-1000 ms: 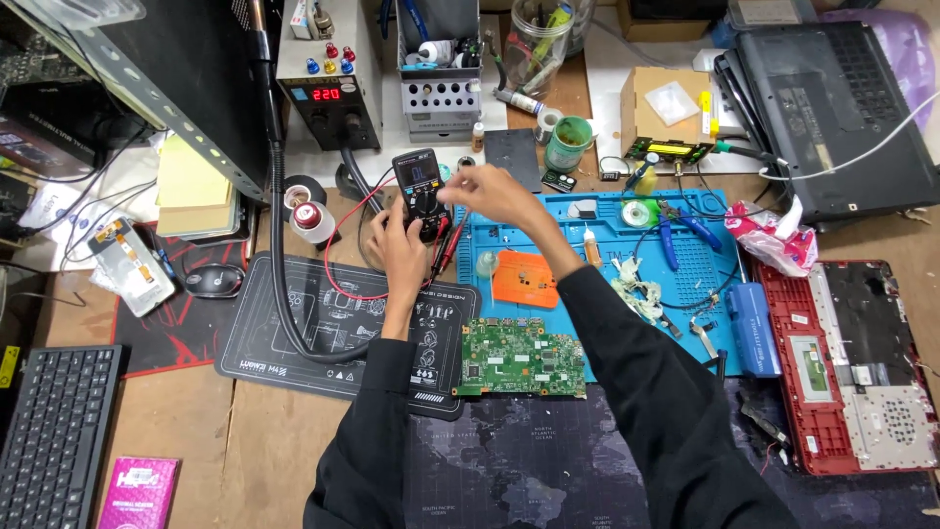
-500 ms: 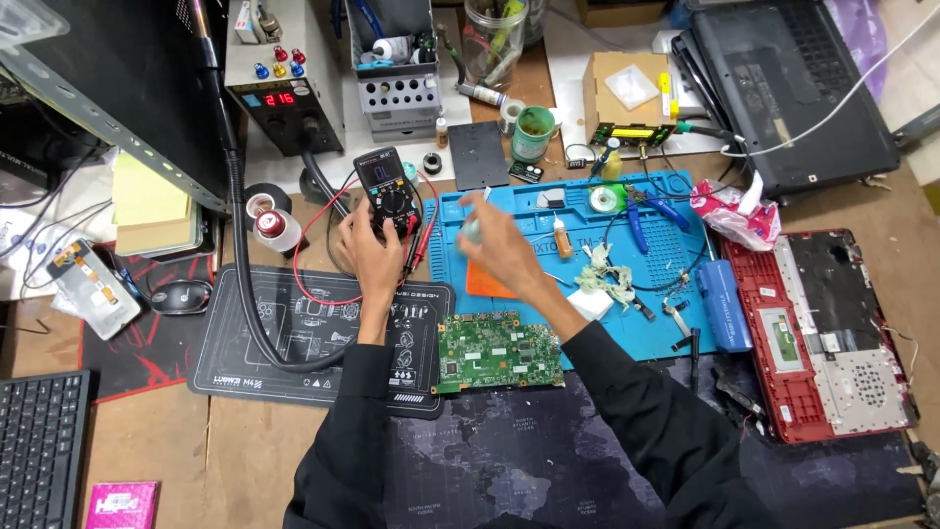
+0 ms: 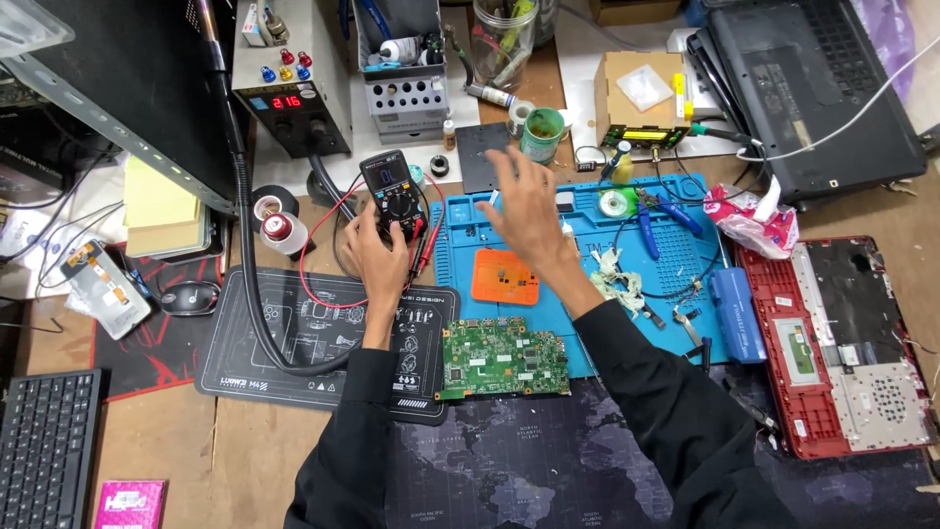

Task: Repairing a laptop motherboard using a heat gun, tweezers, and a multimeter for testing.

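Note:
My left hand (image 3: 377, 257) grips the lower part of a black multimeter (image 3: 392, 194) that has red and black leads trailing beside it. My right hand (image 3: 526, 208) hovers open, fingers spread, over the blue silicone work mat (image 3: 685, 255), just above an orange square pad (image 3: 505, 277); it holds nothing that I can see. A green circuit board (image 3: 504, 358) lies below both hands, at the mat's lower edge. Both forearms wear black sleeves.
A black printed mat (image 3: 294, 338) lies left of the board, with a flexible black hose across it. A power supply with a red display (image 3: 289, 93) stands behind. A red opened laptop base (image 3: 842, 343) lies right, a keyboard (image 3: 44, 446) at the lower left.
My right hand left the multimeter, swung right over the blue mat and now hangs open above the orange pad. The left hand stays on the meter. The camera view shifted.

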